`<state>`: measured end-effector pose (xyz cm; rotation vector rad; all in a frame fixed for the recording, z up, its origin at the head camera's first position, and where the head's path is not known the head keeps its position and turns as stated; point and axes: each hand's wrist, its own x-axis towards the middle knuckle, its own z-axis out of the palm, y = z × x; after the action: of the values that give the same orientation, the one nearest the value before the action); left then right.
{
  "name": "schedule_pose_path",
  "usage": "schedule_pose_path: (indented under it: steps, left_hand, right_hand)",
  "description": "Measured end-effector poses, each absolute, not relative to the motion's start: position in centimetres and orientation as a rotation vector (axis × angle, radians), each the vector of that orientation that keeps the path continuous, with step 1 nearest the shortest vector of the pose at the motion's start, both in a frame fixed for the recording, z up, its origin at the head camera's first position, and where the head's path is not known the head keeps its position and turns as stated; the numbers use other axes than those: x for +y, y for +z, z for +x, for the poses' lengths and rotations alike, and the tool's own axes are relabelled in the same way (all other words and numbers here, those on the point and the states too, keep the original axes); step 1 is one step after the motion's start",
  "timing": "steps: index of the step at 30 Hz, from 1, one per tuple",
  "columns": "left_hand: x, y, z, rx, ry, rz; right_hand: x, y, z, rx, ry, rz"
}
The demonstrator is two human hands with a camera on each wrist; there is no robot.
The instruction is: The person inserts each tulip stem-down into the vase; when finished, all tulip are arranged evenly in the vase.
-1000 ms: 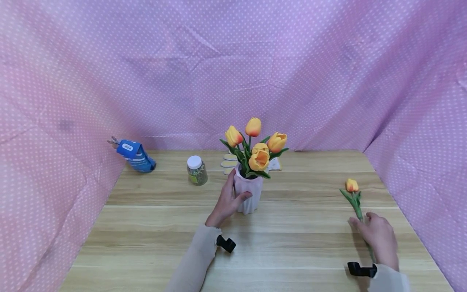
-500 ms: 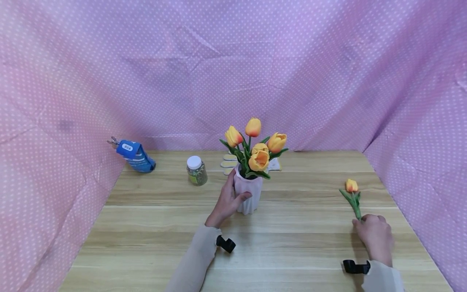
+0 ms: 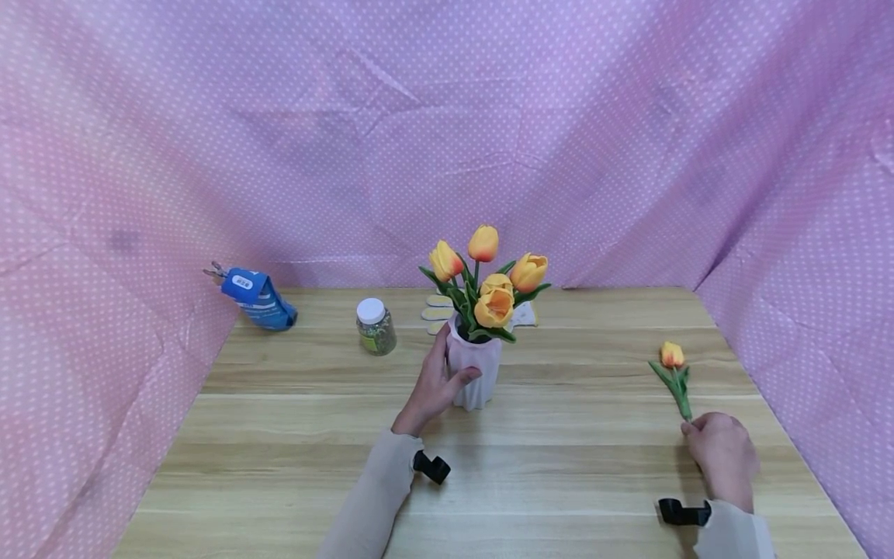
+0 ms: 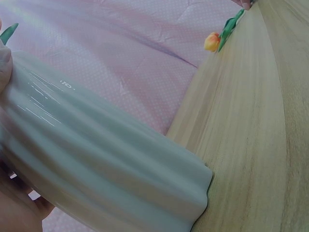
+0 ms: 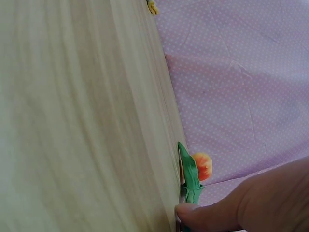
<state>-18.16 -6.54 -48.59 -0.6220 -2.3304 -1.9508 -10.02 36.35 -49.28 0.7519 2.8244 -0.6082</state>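
A pale fluted vase (image 3: 476, 373) stands upright mid-table, filled with several yellow-orange tulips (image 3: 494, 307). My left hand (image 3: 434, 387) grips it from the left side, thumb across the front and fingers around the back; the left wrist view shows the vase's ridged wall (image 4: 106, 140) close up. To the right, a single tulip (image 3: 676, 380) lies on the table, bloom pointing away from me. Its stem is pinched low down by my right hand (image 3: 722, 456). In the right wrist view the thumb (image 5: 207, 216) presses near the leaves, and the lower stem is hidden.
Left of the vase stands a jar (image 3: 377, 334) with a white lid. A blue clipped bag (image 3: 260, 300) sits at the table's back left corner. Behind the vase lies a glove (image 3: 437, 312), partly covered. Pink dotted cloth (image 3: 447, 140) hangs along the back and sides.
My right hand's fingers have closed onto the loose tulip's stem, the hand shifting slightly. The left hand and the vase have stayed in place.
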Motion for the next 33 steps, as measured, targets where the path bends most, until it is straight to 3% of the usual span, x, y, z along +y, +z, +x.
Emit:
schedule_pose_path:
  steps: [25,33]
  left_hand:
    - [-6.53,-48.65,-18.19,-2.329,-1.949,-0.634]
    - [-6.46,-48.61,-18.16,-2.347,-1.943,-0.606]
  right_hand:
    - [36.33,-48.28,-10.21,2.811,-0.737,0.571]
    - [36.01,-48.48,-10.59,2.653,-1.116,0.647]
